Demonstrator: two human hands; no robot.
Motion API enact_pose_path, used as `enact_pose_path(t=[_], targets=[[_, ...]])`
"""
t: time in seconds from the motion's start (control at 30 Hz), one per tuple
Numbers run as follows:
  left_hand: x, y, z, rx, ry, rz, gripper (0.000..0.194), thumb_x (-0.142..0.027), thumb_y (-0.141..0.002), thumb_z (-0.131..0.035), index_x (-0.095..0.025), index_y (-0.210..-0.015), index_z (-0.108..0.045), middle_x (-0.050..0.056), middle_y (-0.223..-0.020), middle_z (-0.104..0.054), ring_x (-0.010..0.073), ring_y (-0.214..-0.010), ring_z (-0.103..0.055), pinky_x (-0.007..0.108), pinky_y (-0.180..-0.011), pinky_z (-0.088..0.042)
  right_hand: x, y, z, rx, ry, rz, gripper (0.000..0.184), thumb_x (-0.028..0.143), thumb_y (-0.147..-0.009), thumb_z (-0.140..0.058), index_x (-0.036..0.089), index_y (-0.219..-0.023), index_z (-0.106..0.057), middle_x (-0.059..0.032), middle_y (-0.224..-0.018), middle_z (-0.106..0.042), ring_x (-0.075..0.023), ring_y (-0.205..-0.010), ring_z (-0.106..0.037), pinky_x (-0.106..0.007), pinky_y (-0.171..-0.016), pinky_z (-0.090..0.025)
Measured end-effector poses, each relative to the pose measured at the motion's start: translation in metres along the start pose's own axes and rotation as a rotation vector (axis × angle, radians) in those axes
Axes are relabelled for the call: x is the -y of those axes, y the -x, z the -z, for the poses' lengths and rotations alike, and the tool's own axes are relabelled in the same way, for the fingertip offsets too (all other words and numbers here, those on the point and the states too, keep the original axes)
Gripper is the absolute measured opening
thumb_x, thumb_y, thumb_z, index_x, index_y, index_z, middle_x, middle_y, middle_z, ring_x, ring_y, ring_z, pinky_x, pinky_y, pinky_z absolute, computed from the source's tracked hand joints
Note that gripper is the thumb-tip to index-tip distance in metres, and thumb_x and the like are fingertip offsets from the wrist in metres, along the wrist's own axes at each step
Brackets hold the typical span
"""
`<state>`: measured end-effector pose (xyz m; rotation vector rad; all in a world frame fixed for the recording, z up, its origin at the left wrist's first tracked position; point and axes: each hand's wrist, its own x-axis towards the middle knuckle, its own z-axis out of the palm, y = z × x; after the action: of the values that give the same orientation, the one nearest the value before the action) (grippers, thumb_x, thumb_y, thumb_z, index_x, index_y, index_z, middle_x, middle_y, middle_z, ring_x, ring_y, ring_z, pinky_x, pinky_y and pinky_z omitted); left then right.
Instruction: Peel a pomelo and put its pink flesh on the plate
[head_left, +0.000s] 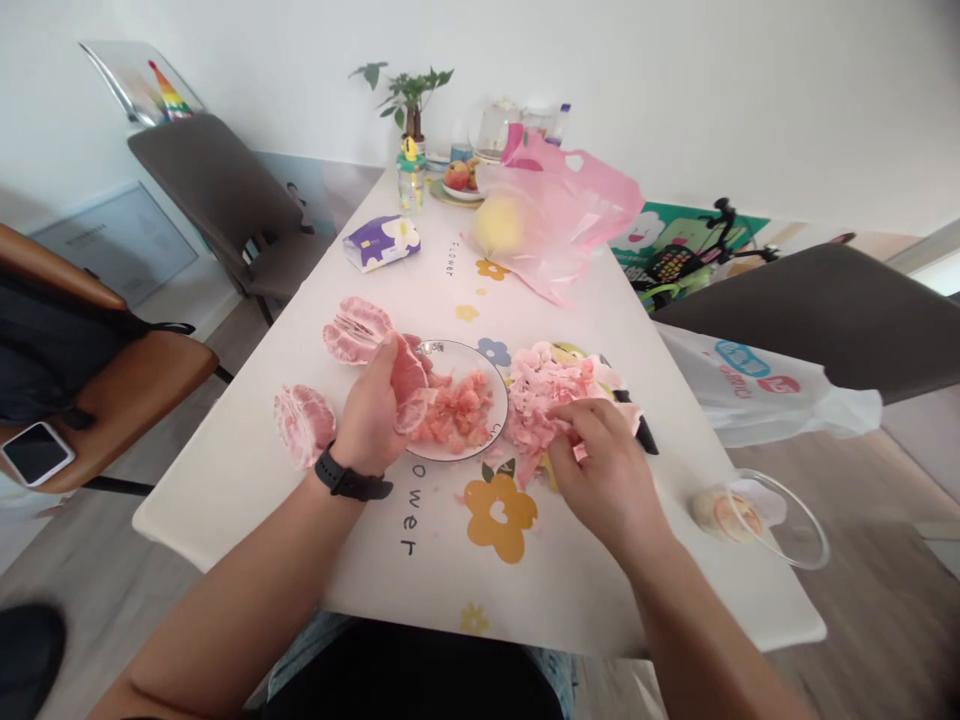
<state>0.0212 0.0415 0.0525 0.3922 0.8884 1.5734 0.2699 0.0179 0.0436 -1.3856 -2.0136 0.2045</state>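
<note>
From my feed I count two hands (487, 440), one plate (480, 360), three peeled pomelo pieces (358, 330), one of them held, one whole pomelo (499, 225), two plastic bags (570, 210), three chairs (217, 180), one phone (36, 453) and one potted plant (405, 95) on or around the table (360, 540).

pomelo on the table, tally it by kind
peeled pomelo chunks: 3, one in the left hand
white plate of loose flesh: 1
pile of pink pomelo membrane, by the right hand: 1
whole yellow pomelo: 1
total: 6
</note>
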Motion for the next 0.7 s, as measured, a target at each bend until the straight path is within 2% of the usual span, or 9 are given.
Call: enact_pose_path(t=[0.07, 0.17, 0.27, 0.33, 0.43, 0.5, 0.57, 0.63, 0.7], targets=[[0.001, 0.003, -0.001, 0.032, -0.018, 0.005, 0.032, -0.049, -0.091, -0.07, -0.018, -0.1, -0.068, 0.002, -0.08, -0.068, 0.0135, -0.071, -0.065, 0.026, -0.071, -0.055, -0.011, -0.006, 0.006, 0.001, 0.113, 0.069, 0.024, 0.012, -0.088, -0.051, 0.022, -0.101, -0.068, -0.011, -0.101, -0.07, -0.0285, -0.095, -0.068, -0.041, -0.079, -0.055], [0.003, 0.005, -0.001, 0.07, -0.059, 0.024, 0.031, -0.049, -0.092, -0.069, -0.019, -0.102, -0.069, 0.002, -0.082, -0.068, 0.014, -0.075, -0.066, 0.025, -0.072, -0.055, -0.021, -0.009, 0.008, 0.038, 0.203, 0.093, 0.03, 0.011, -0.089, -0.047, 0.02, -0.107, -0.069, -0.0098, -0.098, -0.074, -0.0285, -0.093, -0.07, -0.039, -0.074, -0.054], [0.004, 0.007, -0.002, 0.078, -0.082, 0.045, 0.031, -0.049, -0.093, -0.068, -0.019, -0.103, -0.069, 0.003, -0.083, -0.068, 0.0137, -0.077, -0.066, 0.023, -0.071, -0.054, -0.024, -0.009, 0.004, 0.092, 0.297, 0.113, 0.024, 0.017, -0.092, -0.049, 0.019, -0.102, -0.071, -0.0103, -0.093, -0.073, -0.0283, -0.085, -0.07, -0.039, -0.067, -0.053], [0.004, 0.009, -0.003, 0.072, -0.083, 0.049, 0.031, -0.048, -0.093, -0.068, -0.019, -0.103, -0.069, 0.003, -0.084, -0.069, 0.0135, -0.078, -0.066, 0.023, -0.072, -0.053, -0.026, -0.008, 0.002, 0.136, 0.355, 0.154, 0.019, 0.021, -0.092, -0.052, 0.019, -0.097, -0.071, -0.0119, -0.095, -0.072, -0.0295, -0.086, -0.07, -0.041, -0.072, -0.055], [0.003, 0.012, -0.006, 0.061, -0.078, 0.08, 0.029, -0.045, -0.091, -0.071, -0.018, -0.104, -0.069, 0.004, -0.088, -0.07, 0.0149, -0.083, -0.068, 0.024, -0.075, -0.054, -0.026, -0.008, 0.0, 0.124, 0.417, 0.216, 0.03, 0.021, -0.09, -0.057, 0.014, -0.116, -0.069, -0.0181, -0.118, -0.071, -0.0363, -0.105, -0.069, -0.049, -0.088, -0.057], [0.002, 0.013, -0.007, 0.058, -0.063, 0.118, 0.029, -0.043, -0.089, -0.072, -0.018, -0.104, -0.069, 0.005, -0.091, -0.071, 0.0162, -0.085, -0.068, 0.027, -0.078, -0.055, -0.021, -0.008, 0.001, 0.069, 0.43, 0.237, 0.041, 0.021, -0.091, -0.058, 0.012, -0.131, -0.062, -0.0225, -0.135, -0.064, -0.0402, -0.118, -0.065, -0.056, -0.095, -0.056], [0.002, 0.013, -0.007, 0.077, -0.036, 0.157, 0.029, -0.043, -0.088, -0.072, -0.018, -0.104, -0.069, 0.005, -0.092, -0.072, 0.0169, -0.082, -0.069, 0.03, -0.078, -0.056, -0.009, -0.009, 0.0, -0.002, 0.38, 0.25, 0.04, 0.022, -0.094, -0.058, 0.015, -0.133, -0.06, -0.0226, -0.139, -0.063, -0.0396, -0.121, -0.064, -0.058, -0.098, -0.055], [0.003, 0.014, -0.007, 0.12, -0.01, 0.191, 0.028, -0.042, -0.088, -0.07, -0.019, -0.103, -0.068, 0.006, -0.091, -0.072, 0.0177, -0.08, -0.069, 0.031, -0.075, -0.056, 0.009, -0.01, -0.005, -0.058, 0.258, 0.273, 0.034, 0.022, -0.098, -0.058, 0.019, -0.132, -0.061, -0.0183, -0.133, -0.068, -0.0351, -0.12, -0.066, -0.054, -0.1, -0.057], [0.004, 0.015, -0.007, 0.165, -0.009, 0.192, 0.025, -0.039, -0.089, -0.07, -0.019, -0.103, -0.068, 0.006, -0.09, -0.072, 0.0185, -0.081, -0.069, 0.03, -0.073, -0.056, 0.029, -0.011, -0.014, -0.005, 0.121, 0.363, 0.034, 0.02, -0.101, -0.056, 0.02, -0.135, -0.06, -0.0155, -0.13, -0.071, -0.0301, -0.118, -0.068, -0.048, -0.1, -0.059]])
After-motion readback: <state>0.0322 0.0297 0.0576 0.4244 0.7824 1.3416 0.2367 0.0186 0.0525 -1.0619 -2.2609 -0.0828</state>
